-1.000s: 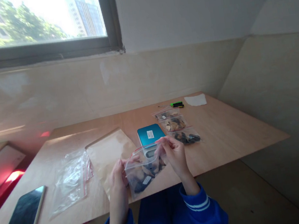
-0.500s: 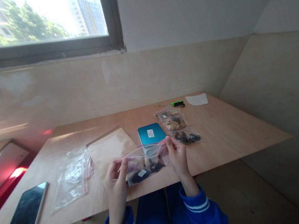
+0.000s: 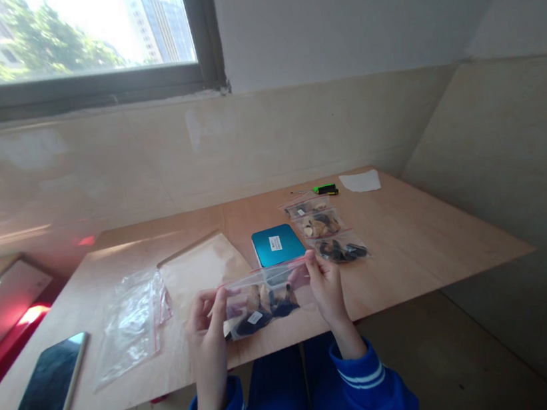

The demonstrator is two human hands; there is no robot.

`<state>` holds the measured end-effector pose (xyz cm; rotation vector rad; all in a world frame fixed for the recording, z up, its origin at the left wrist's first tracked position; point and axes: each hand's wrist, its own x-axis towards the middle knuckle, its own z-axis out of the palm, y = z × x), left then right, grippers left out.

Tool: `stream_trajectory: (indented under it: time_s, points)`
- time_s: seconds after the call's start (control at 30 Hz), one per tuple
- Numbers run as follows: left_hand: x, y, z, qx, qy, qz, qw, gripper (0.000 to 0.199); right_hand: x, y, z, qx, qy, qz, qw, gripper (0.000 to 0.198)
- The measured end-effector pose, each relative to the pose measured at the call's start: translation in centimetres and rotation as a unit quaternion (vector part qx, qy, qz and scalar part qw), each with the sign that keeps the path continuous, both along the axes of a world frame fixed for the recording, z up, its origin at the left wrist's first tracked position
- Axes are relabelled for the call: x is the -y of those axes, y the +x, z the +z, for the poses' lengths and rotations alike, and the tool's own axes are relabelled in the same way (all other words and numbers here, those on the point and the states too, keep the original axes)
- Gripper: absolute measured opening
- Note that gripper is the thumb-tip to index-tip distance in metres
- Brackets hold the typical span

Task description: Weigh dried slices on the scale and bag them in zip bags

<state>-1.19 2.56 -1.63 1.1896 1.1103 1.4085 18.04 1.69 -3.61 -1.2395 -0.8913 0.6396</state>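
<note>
- Pinching, left hand [image 3: 206, 316] and right hand [image 3: 325, 283], the two upper corners of a clear zip bag [image 3: 265, 297], fingers of both closed on its red-lined top edge.
- Pulling the bag out level and taut between the hands, where a second ago it was hanging slack and tilted down toward the left hand; reading as the seal strip being straightened along its length.
- Hovering just above the near edge of the table [image 3: 409, 241], the bag spanning the gap between the hands, dark and pale pieces and a small white label settling along its lower fold.
- Showing blue sleeves [image 3: 373, 387] with white stripes below both wrists.
- Lying behind the left hand, a brown paper envelope [image 3: 201, 268]; beside it to the left, empty clear bags [image 3: 128, 325], and at the table's near left corner a phone [image 3: 37, 404], screen up.
- Sitting just behind the held bag, a teal pocket scale [image 3: 277, 245].
- Resting farther back, right of the scale, three filled zip bags [image 3: 324, 228] in a row, then a green and black marker [image 3: 324, 189] and a white slip of paper [image 3: 360, 181] near the wall.
</note>
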Motion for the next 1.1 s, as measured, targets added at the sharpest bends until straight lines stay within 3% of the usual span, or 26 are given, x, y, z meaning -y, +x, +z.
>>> stream_trajectory:
  time_s: [0.67, 0.8, 0.9, 1.0, 1.1]
  points:
    - [-0.2, -0.3, -0.1, -0.07, 0.05, 0.024, 0.996, 0.025, 0.5, -0.3, 0.0, -0.06, -0.007, 0.015, 0.998, 0.057]
    - [-0.2, -0.6, -0.1, -0.078, 0.052, 0.036, 0.995, 0.025, 1.1, 0.1, 0.8, 0.05, 0.008, 0.0, 0.999, 0.044]
    - [-0.1, -0.7, -0.2, -0.089, 0.062, 0.045, 0.993, 0.024, 1.5, -0.3, 2.0, 0.209, 0.061, -0.007, 0.976, 0.034]
    - [0.1, -0.5, 0.0, -0.102, 0.072, 0.01, 0.992, 0.022, 1.6, -1.3, 2.8, 0.328, 0.102, 0.061, 0.937, 0.038]
    - [0.7, 0.2, 0.3, -0.117, 0.087, -0.047, 0.988, 0.019, 1.4, -2.4, 2.7, 0.354, 0.104, 0.121, 0.922, 0.041]
